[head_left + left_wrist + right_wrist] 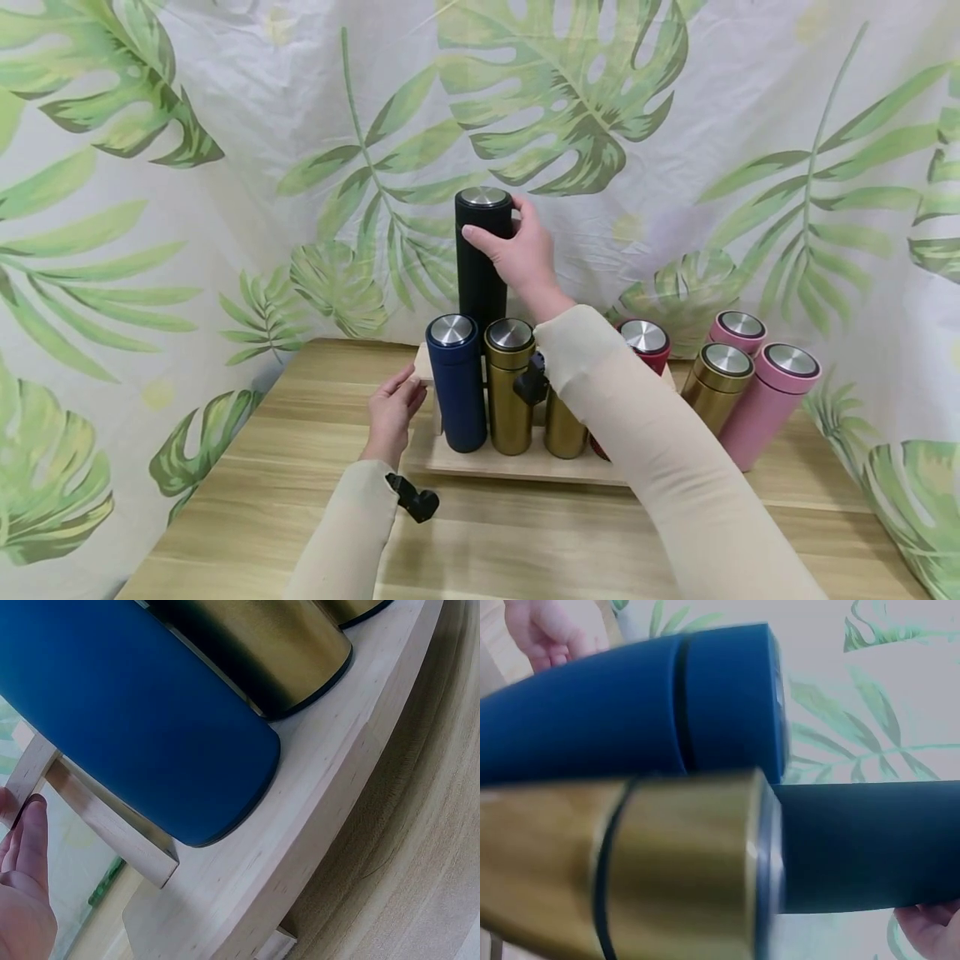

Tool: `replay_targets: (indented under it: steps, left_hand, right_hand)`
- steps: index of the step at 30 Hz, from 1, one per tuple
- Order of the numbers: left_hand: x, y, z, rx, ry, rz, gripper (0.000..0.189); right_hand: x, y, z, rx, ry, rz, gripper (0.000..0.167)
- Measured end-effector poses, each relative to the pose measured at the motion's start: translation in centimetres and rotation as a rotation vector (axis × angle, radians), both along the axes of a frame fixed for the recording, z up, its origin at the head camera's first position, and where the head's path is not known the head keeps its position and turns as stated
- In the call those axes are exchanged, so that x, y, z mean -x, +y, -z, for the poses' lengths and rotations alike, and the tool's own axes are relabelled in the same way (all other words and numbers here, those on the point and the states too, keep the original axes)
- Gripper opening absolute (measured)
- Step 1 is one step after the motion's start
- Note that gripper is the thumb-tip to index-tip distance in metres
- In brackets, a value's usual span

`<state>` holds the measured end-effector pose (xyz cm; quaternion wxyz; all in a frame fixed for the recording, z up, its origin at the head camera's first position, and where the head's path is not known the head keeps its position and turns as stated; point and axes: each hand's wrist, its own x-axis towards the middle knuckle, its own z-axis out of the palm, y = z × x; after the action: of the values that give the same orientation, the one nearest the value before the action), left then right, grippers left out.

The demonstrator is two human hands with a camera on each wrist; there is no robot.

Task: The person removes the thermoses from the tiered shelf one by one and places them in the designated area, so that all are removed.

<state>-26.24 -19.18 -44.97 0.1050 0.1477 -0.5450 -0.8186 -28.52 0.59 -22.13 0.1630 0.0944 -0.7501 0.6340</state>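
Note:
A tall black thermos bottle [482,279] with a steel-topped lid stands upright behind the front row. My right hand [527,257] grips it near the top, thumb across the front; its base is hidden by the blue and gold bottles. At the left end of the two-level wooden rack [467,467], my left hand [392,415] holds the upper board's edge, its fingers [31,838] against the wood in the left wrist view. On the rack's lower board stand a blue bottle [459,396], two gold bottles [511,404] and a red one [651,354], partly hidden by my right sleeve.
Right of the rack, a gold bottle [712,390] and two pink bottles [767,408] stand close together. The rack is on a wood-grain table [517,537]. A leaf-print cloth [255,108] hangs right behind it and along the sides.

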Motion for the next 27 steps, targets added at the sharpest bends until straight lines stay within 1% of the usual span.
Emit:
replay_targets:
  steps: [5,11,16,21,27]
  left_hand:
    - [0.0,0.1,0.0,-0.010,-0.005,-0.002,0.040]
    - [0.0,0.1,-0.2,-0.017,-0.013,0.004,0.040]
    - [0.1,0.0,-0.2,-0.017,-0.010,0.012,0.039]
    - [0.0,0.0,-0.3,-0.006,-0.012,0.016,0.040]
    - [-0.2,-0.1,-0.3,-0.005,-0.017,0.015,0.039]
  right_hand:
    - [0.1,1.7,-0.8,-0.015,0.036,0.052,0.065]
    - [0.1,4.1,-1.6,-0.024,0.028,0.123,0.068]
    - [0.0,6.1,-2.1,-0.011,0.039,0.162,0.065]
    - [0.0,8.0,-2.6,-0.023,0.036,0.206,0.064]
    - [-0.5,9.9,-3.1,-0.030,0.060,0.262,0.059]
